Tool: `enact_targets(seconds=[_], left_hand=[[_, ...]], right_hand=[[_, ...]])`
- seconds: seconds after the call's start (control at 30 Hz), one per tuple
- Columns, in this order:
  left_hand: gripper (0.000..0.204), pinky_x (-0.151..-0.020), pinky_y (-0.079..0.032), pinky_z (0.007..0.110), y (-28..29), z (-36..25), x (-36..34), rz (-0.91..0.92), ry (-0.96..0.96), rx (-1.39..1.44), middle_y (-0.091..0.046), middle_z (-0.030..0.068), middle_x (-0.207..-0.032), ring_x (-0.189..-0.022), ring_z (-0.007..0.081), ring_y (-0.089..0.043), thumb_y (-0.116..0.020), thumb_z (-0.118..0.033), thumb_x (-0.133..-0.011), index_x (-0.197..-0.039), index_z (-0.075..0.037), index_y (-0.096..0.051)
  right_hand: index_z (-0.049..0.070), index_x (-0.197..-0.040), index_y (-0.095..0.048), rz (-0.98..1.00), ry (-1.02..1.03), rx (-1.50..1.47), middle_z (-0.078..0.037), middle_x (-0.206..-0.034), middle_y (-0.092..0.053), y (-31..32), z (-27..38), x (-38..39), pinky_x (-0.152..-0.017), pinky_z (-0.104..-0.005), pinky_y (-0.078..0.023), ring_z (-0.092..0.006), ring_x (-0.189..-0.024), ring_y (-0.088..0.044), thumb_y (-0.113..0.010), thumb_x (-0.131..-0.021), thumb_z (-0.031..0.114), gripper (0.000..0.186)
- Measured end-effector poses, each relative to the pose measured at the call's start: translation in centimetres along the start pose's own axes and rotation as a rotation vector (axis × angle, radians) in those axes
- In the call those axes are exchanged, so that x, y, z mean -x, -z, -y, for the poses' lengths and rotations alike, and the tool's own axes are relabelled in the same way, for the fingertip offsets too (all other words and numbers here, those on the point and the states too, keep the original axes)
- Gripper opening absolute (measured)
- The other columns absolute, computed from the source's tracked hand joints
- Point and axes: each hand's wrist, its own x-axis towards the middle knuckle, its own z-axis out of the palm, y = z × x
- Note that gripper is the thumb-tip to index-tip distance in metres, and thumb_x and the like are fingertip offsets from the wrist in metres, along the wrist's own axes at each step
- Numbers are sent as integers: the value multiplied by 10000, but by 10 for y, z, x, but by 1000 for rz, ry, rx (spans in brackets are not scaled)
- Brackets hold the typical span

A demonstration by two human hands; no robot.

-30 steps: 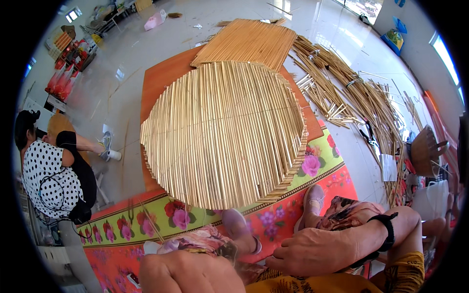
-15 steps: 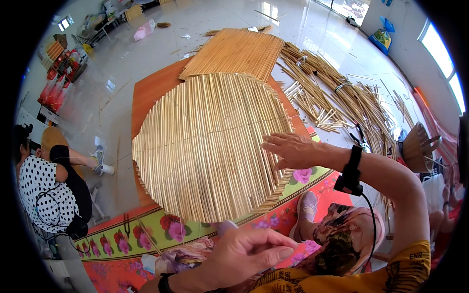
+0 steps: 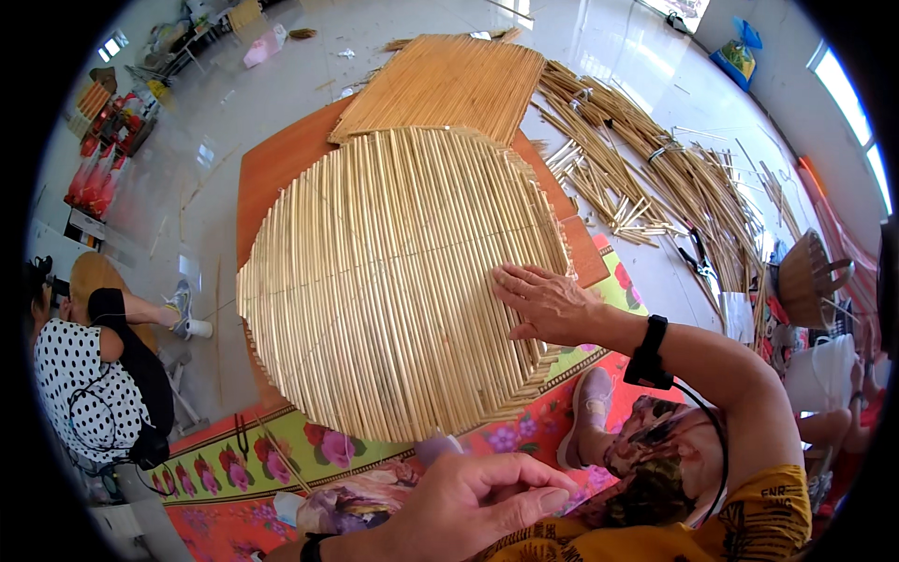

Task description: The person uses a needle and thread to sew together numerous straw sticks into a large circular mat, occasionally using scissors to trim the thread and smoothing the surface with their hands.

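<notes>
A round mat (image 3: 393, 281) of pale stalks laid side by side, with a thin line running across it, lies in front of me. My right hand (image 3: 551, 307) rests on its right part, palm down and fingers stretched out. Nearer to me, my left hand (image 3: 478, 498) is raised in front of the mat's near edge, with thumb and fingertips pinched together. Whatever may be between those fingertips is too small to make out. Beneath the mat is a reddish-brown board (image 3: 267, 183). A browner panel of stalks (image 3: 440, 84) lies at the mat's far side.
Bundled stalks (image 3: 646, 140) and short cut pieces (image 3: 629, 208) cover the floor at right, near black-handled cutters (image 3: 698, 253). A woven basket (image 3: 803, 281) stands farther right. Flowered cloth (image 3: 225, 468) runs under the board's near side. Another person (image 3: 98, 375) sits at left.
My right hand has come slightly left and settled flatter on the mat. My left hand keeps its pinch. The whole view has shifted a little.
</notes>
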Motion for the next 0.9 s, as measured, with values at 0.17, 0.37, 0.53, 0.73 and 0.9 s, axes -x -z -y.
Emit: enact_targets(seconds=[0.17, 0.37, 0.53, 0.73, 0.9], left_hand=[[167, -556, -439, 198, -1, -8, -10, -27, 39, 43, -677, -18, -793, -647, 19, -561, -696, -134, -972, -1033, 15, -740], [163, -547, -448, 201, -2, -1, -8, -19, 3, 3, -691, -6, -811, -632, 32, -582, -702, -142, -968, -1017, 7, -743], [192, -556, -446, 198, -3, 0, -1, -19, 68, -30, -682, -18, -796, -647, 28, -576, -709, -160, -967, -1066, 0, -740], [212, -613, -487, 195, -5, -8, 1, -43, 87, 44, -718, 45, -826, -719, 52, -646, -640, -104, -1001, -1136, 49, -699], [321, -469, -346, 185, -11, -10, 8, -93, 29, 55, -547, -52, -651, -539, 7, -453, -585, -217, -1040, -1202, 51, -655]], right_hand=[[-60, -1512, -323, -45, 13, 9, -235, -1622, -260, -12, -1, 5, -1244, -462, -226, -382, -1517, -243, -632, -875, 556, 939], [-57, -1508, -331, -111, 43, 32, -237, -1616, -268, -19, -7, 7, -1244, -469, -219, -384, -1517, -237, -593, -883, 598, 942], [-79, -1416, -428, -201, 14, -25, -234, -1533, -387, -15, 2, 1, -1215, -464, -284, -382, -1473, -322, -718, -835, 430, 826], [-59, -1444, -416, -123, -15, -21, -233, -1566, -351, -7, 6, -1, -1225, -453, -268, -373, -1488, -299, -663, -884, 464, 806], [-19, -1424, -474, -233, 28, -10, -227, -1522, -421, -16, -4, 1, -1192, -438, -327, -383, -1447, -368, -677, -909, 377, 681]])
